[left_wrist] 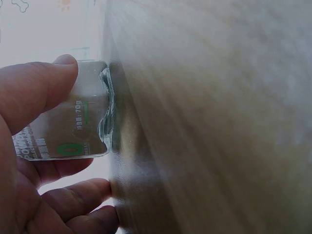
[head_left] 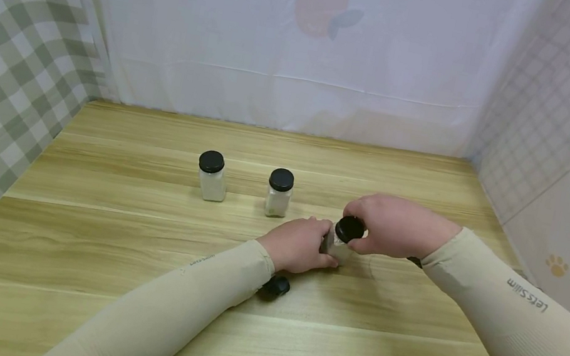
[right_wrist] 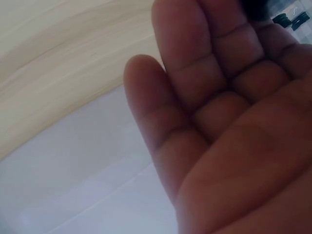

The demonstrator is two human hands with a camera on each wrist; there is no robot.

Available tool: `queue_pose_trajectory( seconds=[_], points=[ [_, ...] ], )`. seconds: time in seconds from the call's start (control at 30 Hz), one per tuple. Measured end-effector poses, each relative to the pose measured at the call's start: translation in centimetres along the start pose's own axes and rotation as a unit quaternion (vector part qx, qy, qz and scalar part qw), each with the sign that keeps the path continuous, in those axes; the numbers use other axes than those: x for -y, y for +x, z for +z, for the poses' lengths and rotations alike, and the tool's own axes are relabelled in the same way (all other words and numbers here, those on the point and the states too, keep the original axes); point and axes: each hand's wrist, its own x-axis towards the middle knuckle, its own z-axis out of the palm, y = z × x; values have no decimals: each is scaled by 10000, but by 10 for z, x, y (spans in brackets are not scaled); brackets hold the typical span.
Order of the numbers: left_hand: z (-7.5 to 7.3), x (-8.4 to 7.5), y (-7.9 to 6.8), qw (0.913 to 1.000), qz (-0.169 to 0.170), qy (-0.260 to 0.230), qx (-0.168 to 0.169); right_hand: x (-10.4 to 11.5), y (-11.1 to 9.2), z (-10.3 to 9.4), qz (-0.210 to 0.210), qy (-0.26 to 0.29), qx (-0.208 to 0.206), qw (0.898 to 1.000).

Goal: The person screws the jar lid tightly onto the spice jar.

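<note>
A clear, squarish glass jar (head_left: 339, 252) with a black screw lid (head_left: 349, 229) stands on the wooden table between both hands. The left hand (head_left: 300, 245) grips the jar's body from the left, thumb on the near side. In the left wrist view, the jar (left_wrist: 90, 124) shows white and green print and its base is on the tabletop. From the right, the right hand (head_left: 393, 226) pinches the black lid between thumb and fingers. In the right wrist view, curled fingers of the right hand (right_wrist: 219, 107) hide most of the lid (right_wrist: 255, 9).
Two similar black-lidded jars stand upright farther back: one jar (head_left: 212, 184) at left, another jar (head_left: 277, 202) nearer the middle. A small black object (head_left: 274, 288) shows under the left wrist. A checked cloth (head_left: 19, 29) hangs at left, and a white printed sheet (head_left: 221, 20) behind.
</note>
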Motion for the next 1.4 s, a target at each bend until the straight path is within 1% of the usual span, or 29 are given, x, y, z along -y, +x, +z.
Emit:
queue_pose_trajectory(
  seconds=[0.2,0.37,0.57,0.83,1.4],
  points=[
    [2,1,1,10000,-9,4,2,-1,1,0,-1,16,48,10000],
    [1,1,1,10000,-13,31,8,-1,-1,-5,53,15,127,9999],
    [0,0,1,10000,-22,4,23,-1,-1,-4,-263,-193,65,9994],
    [1,1,1,10000,-18,-42,17,-2,0,-3,-391,-127,0,9992],
    [0,0,0,10000,-14,-38,3,1,0,-3,-189,-2,27,9998]
  ],
)
